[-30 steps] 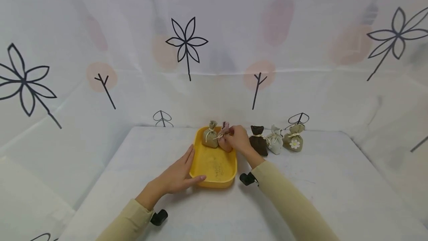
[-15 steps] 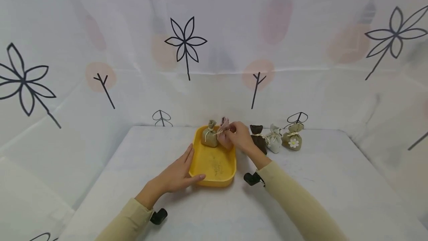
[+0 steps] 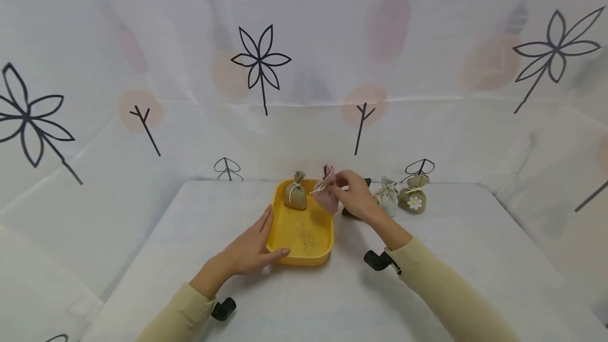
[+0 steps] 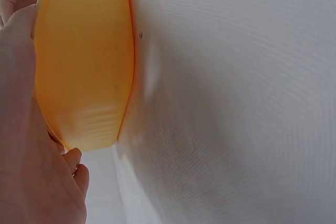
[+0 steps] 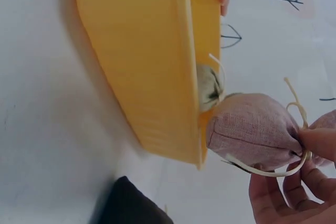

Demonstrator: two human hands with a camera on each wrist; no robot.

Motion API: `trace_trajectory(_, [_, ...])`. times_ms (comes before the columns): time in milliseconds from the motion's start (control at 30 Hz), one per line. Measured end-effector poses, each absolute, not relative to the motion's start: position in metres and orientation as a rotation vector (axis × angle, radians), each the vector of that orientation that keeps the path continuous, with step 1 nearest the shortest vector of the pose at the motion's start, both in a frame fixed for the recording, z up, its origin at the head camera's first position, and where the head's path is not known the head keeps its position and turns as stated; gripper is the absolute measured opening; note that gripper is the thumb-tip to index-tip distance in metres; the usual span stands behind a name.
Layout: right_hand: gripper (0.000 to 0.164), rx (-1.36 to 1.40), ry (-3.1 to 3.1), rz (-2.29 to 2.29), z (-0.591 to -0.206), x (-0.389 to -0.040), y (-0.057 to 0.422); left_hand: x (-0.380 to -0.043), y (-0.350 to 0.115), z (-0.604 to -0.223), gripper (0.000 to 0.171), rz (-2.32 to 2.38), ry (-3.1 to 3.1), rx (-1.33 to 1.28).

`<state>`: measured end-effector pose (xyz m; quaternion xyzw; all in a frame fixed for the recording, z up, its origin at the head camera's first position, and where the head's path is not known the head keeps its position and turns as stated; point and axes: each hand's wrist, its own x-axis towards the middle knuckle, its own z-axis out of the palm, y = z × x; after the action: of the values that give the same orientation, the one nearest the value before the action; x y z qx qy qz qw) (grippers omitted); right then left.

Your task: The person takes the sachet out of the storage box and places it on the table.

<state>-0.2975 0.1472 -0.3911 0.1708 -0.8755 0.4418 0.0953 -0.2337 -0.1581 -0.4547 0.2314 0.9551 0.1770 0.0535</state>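
Observation:
My right hand point(image 3: 356, 194) pinches a small pink drawstring pouch point(image 3: 326, 197) at its tied neck. In the right wrist view, the pouch point(image 5: 254, 129) is tilted, clear of the tray floor at the rim, with pale cord ends loose. Below and left of it is a yellow tray point(image 3: 304, 260). A tan pouch point(image 3: 295, 197) stands inside the tray's far left corner. My left hand point(image 3: 247, 249) rests against the tray's near left corner, fingers straight along the side and thumb on the near rim. From the left wrist, the tray's outer wall point(image 4: 86, 56) fills much of the view.
Right of the tray, a dark brown pouch point(image 3: 350, 212) is mostly hidden behind my right hand. Beside it sit a pale grey pouch point(image 3: 388, 199) and a tan pouch with a white flower point(image 3: 414, 197). A patterned cloth point(image 3: 304, 94) hangs behind the white table point(image 3: 190, 226).
My right hand has lifted the pink pouch from beside the tan one and moved it rightward to the tray's right rim. The left hand keeps its place on the tray.

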Motion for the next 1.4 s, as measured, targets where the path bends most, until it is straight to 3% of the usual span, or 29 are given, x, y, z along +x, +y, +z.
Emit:
trace_trajectory(600, [0.021,0.554,-2.631,1.23,-0.396,-0.269,0.227,-0.235,-0.16,-0.458,0.109,0.546,2.905,0.701])
trace_trajectory(1233, [0.033,0.489,-2.758,1.07,-0.422,-0.255,0.315,-0.233,-0.16,-0.455,0.11,0.569,2.9,0.685])
trace_trajectory(1400, [0.023,0.464,-2.772,1.062,-0.43,-0.257,0.323,-0.234,-0.16,-0.457,0.11,0.575,2.897,0.691])
